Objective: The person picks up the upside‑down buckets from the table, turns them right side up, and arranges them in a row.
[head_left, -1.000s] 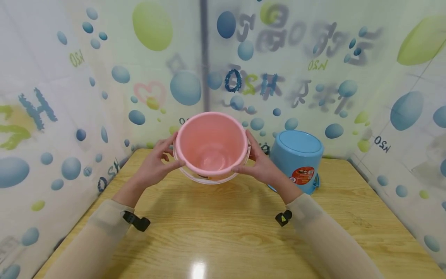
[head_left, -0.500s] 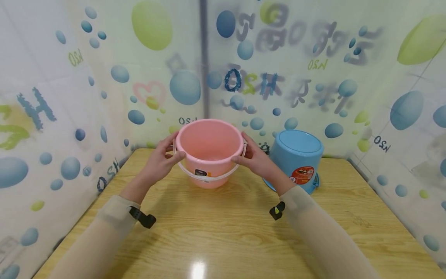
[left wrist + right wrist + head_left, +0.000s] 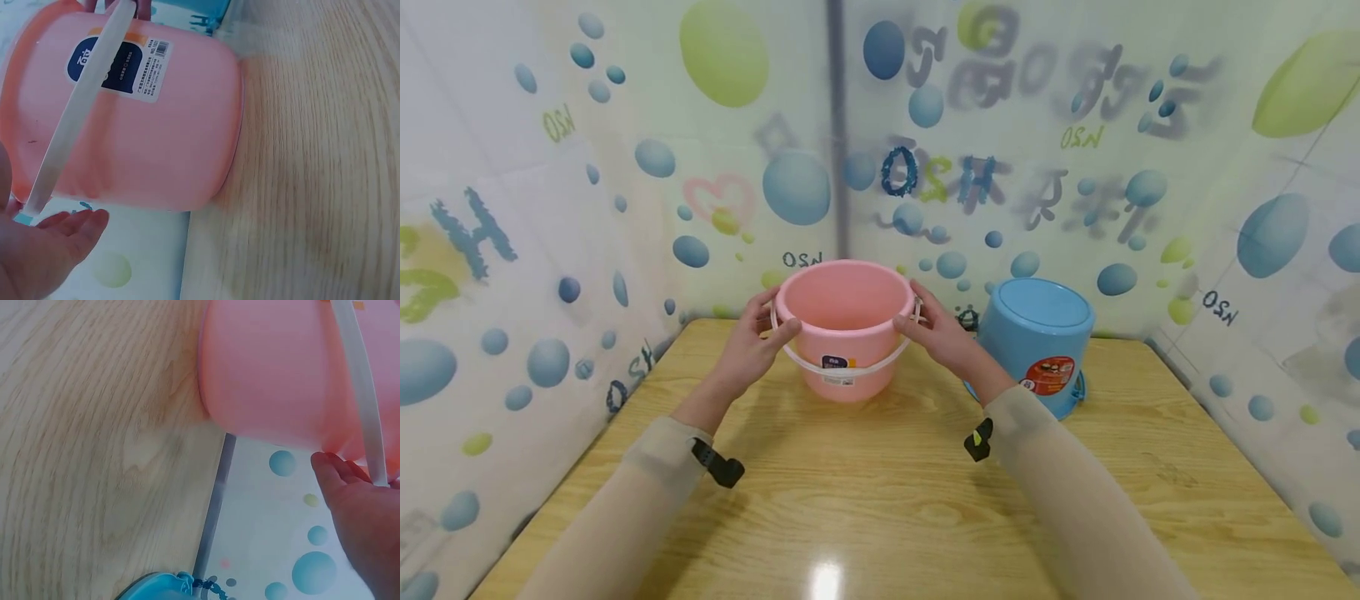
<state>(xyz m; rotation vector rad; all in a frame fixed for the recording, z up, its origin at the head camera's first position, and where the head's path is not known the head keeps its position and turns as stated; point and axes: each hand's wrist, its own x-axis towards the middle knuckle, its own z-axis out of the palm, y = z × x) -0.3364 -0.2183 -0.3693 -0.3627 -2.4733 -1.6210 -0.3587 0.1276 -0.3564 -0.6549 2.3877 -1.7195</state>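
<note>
A pink bucket (image 3: 850, 350) stands upright near the back of the table, its open top tilted slightly into the head view. Its white handle (image 3: 81, 106) hangs down across the front, over a dark blue and white label (image 3: 131, 69). My left hand (image 3: 756, 342) grips the left side of the rim, thumb on the front and fingers behind. On the opposite side, my right hand (image 3: 940, 333) holds the rim the same way. Both wrist views show the bucket's base (image 3: 206, 381) at the wooden surface. Fingertips behind the rim are partly hidden.
A blue bucket (image 3: 1037, 333) with a red label stands upside down to the right, close to my right forearm. The wooden table (image 3: 880, 483) ends at a back edge just behind both buckets. Patterned curtains (image 3: 1037, 125) surround it on three sides.
The pink bucket has tipped from facing me to upright and come down onto the table. Both hands have stayed on its rim and moved with it. The blue bucket has not moved.
</note>
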